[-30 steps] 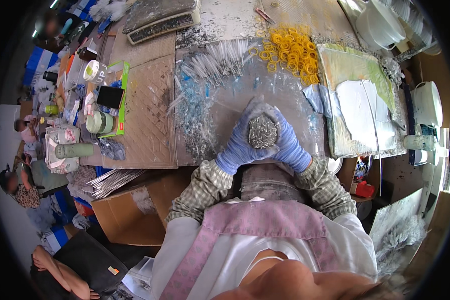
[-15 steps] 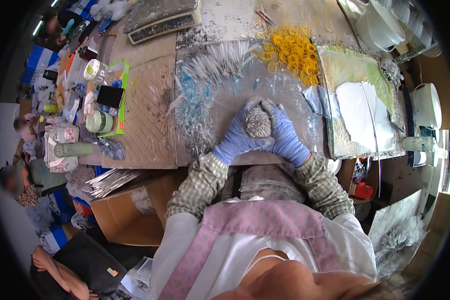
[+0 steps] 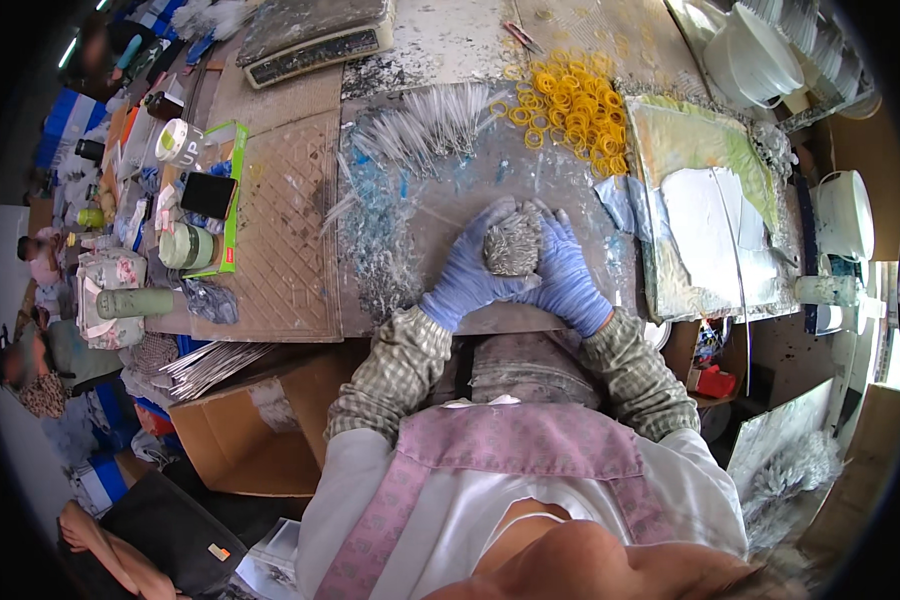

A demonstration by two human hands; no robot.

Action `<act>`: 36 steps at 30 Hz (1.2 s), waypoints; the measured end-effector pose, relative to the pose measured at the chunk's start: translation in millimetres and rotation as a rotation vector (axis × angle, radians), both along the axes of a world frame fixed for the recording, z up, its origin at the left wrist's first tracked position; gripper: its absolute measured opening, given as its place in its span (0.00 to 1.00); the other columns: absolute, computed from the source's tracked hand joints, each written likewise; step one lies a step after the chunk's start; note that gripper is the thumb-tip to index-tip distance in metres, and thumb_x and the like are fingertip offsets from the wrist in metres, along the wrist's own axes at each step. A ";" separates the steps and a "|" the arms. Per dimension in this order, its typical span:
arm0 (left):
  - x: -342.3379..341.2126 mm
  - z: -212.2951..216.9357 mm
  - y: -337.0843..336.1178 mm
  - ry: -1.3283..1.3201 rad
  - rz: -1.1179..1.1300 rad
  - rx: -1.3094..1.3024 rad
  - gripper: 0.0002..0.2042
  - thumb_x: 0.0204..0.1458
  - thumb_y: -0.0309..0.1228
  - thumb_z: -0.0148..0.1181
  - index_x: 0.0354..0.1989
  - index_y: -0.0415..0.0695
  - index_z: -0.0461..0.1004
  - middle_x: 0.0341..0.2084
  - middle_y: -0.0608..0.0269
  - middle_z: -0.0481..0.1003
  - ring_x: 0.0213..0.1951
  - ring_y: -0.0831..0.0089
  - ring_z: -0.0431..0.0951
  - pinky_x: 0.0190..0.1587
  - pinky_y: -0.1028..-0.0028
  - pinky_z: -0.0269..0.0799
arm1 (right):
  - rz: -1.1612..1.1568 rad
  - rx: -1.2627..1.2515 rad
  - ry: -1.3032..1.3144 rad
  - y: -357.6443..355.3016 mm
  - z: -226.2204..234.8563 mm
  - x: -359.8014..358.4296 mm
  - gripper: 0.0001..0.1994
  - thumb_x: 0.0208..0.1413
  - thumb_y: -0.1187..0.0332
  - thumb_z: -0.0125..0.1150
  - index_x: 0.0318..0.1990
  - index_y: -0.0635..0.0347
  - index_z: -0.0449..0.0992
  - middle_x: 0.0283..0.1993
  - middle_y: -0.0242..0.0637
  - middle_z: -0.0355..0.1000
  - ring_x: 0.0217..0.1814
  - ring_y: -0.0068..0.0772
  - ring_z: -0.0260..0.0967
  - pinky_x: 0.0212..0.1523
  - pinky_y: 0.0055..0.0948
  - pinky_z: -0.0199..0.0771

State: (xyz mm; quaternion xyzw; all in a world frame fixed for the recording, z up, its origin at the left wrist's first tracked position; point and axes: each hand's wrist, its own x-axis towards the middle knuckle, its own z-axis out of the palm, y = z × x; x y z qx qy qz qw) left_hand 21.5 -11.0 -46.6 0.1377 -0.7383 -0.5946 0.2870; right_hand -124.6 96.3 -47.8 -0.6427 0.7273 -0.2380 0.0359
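Note:
My left hand and my right hand, both in blue gloves, are wrapped round a bundle of thin grey-white strands at the table's near side. The bundle is tightly packed, and its strands show between the two palms; what the strands are exactly I cannot make out. Beyond my hands lies a loose spread of thin clear plastic strips. To its right is a heap of yellow rubber bands.
A dusty scale stands at the back left. Scored cardboard covers the left of the table, beside a green-edged tray of jars and a phone. White sheets lie at right. An open carton stands below the table's edge.
The bundle has turned between my hands: its rounded end faced up before, and more of its strands' length shows now. The fingers of my right hand have spread slightly. The whole view has shifted a little.

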 end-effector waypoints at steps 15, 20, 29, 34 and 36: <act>-0.8 41.7 -3.1 0.140 -0.027 -0.229 0.43 0.31 0.41 0.84 0.60 0.46 0.68 0.63 0.51 0.66 0.65 0.55 0.66 0.66 0.59 0.64 | 0.078 -0.145 -0.529 10.0 45.1 8.9 0.46 0.38 0.50 0.77 0.66 0.59 0.63 0.64 0.47 0.66 0.69 0.52 0.62 0.74 0.57 0.46; 8.1 -2.3 9.6 -0.152 -0.037 0.012 0.57 0.34 0.41 0.84 0.71 0.43 0.51 0.66 0.53 0.63 0.67 0.63 0.63 0.68 0.66 0.61 | 0.003 0.004 -0.195 17.5 -1.3 4.3 0.55 0.34 0.46 0.79 0.70 0.61 0.57 0.69 0.49 0.61 0.73 0.51 0.57 0.76 0.57 0.40; -5.3 59.4 -6.9 -0.229 0.241 -0.793 0.40 0.34 0.48 0.80 0.58 0.48 0.71 0.59 0.57 0.70 0.61 0.58 0.71 0.69 0.55 0.58 | -0.067 -0.159 -0.965 10.9 -36.8 12.7 0.36 0.43 0.60 0.77 0.60 0.59 0.68 0.55 0.46 0.72 0.59 0.46 0.71 0.60 0.38 0.70; -26.1 42.2 8.9 0.052 0.019 -0.327 0.28 0.41 0.41 0.76 0.51 0.47 0.74 0.51 0.57 0.77 0.53 0.56 0.76 0.65 0.58 0.65 | -0.098 -0.192 -0.673 14.3 -39.2 9.8 0.40 0.43 0.63 0.77 0.65 0.58 0.63 0.64 0.48 0.65 0.68 0.55 0.61 0.69 0.46 0.59; -26.8 19.6 10.1 -0.034 0.130 -0.187 0.29 0.41 0.39 0.75 0.53 0.47 0.73 0.48 0.56 0.77 0.49 0.55 0.78 0.58 0.60 0.72 | 0.026 0.035 -0.168 17.8 -0.5 3.8 0.51 0.44 0.54 0.78 0.72 0.61 0.53 0.72 0.52 0.55 0.76 0.57 0.48 0.76 0.47 0.45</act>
